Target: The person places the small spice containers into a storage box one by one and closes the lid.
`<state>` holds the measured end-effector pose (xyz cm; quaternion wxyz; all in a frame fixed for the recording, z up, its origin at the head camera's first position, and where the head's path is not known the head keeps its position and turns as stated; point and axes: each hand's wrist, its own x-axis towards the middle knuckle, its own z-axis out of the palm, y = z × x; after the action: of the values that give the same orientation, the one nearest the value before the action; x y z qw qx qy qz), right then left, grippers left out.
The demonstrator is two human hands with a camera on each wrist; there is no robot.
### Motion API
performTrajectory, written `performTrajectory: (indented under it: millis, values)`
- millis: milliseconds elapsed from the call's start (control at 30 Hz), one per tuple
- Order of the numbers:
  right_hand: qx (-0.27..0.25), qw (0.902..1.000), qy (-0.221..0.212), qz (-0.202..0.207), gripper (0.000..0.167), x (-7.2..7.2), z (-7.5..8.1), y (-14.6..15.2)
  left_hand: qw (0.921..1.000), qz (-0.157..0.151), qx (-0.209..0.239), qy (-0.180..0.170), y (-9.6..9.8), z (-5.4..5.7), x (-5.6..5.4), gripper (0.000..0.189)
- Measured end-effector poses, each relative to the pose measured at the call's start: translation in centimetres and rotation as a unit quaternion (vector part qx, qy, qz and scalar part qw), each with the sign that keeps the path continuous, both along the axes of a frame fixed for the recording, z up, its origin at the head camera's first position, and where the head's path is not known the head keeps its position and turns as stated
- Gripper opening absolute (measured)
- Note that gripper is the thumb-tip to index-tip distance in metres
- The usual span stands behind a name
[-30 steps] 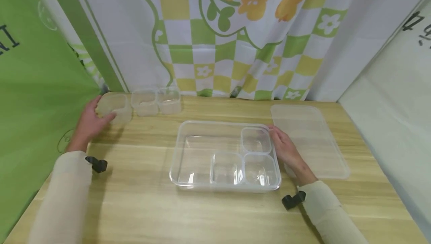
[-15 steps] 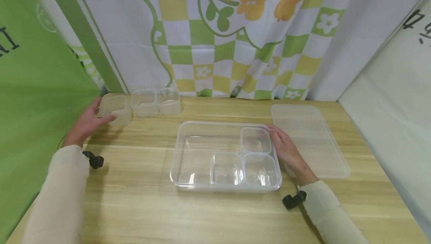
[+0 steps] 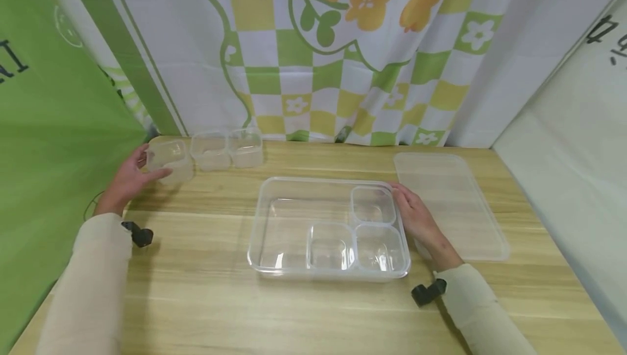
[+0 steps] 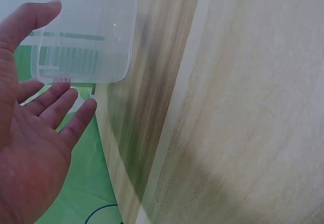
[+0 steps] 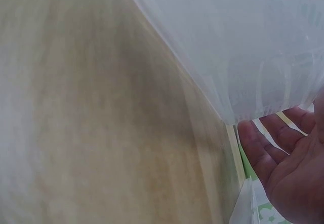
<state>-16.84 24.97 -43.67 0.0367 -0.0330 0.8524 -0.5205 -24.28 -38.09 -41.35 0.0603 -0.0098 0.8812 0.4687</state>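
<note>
A small clear plastic container (image 3: 176, 167) stands at the table's back left corner. My left hand (image 3: 128, 181) holds it, thumb across the near wall and fingers at its left side. In the left wrist view the thumb (image 4: 38, 17) overlaps the container (image 4: 96, 41), and the other fingers are spread at its edge. Two more small containers (image 3: 210, 153) stand just right of it. A large clear box (image 3: 289, 224) in the middle has three small containers (image 3: 330, 246) along its right and near sides. My right hand (image 3: 415, 216) rests against the box's right wall, fingers touching it.
A flat translucent lid (image 3: 455, 208) lies on the wooden table (image 3: 313, 322) right of the large box. A patterned cloth (image 3: 343, 72) hangs behind the table. Green fabric (image 3: 59, 153) borders the left side, and a white panel (image 3: 583, 153) the right.
The small container at my left hand has shifted slightly right and nearer, and my left thumb has moved with it. My right hand and the large box have stayed in place.
</note>
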Motion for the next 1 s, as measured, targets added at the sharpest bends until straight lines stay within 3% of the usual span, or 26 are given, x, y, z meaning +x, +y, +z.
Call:
performTrajectory:
  millis: [200,467,1000]
  values:
    - [0.002,0.9999,-0.011,-0.002,0.058,0.1,-0.2,0.0,0.9999,-0.005,-0.004,-0.016,-0.1,-0.2,0.2,0.108]
    - [0.005,1.0,-0.007,-0.003,0.059,-0.1,-0.4,0.1,0.9998,-0.001,0.017,-0.01,0.2,-0.7,0.4,0.106]
    - [-0.006,0.9999,-0.002,0.01,0.059,-0.2,-0.2,0.2,0.9988,0.043,0.021,0.01,1.4,-0.9,1.4,0.101]
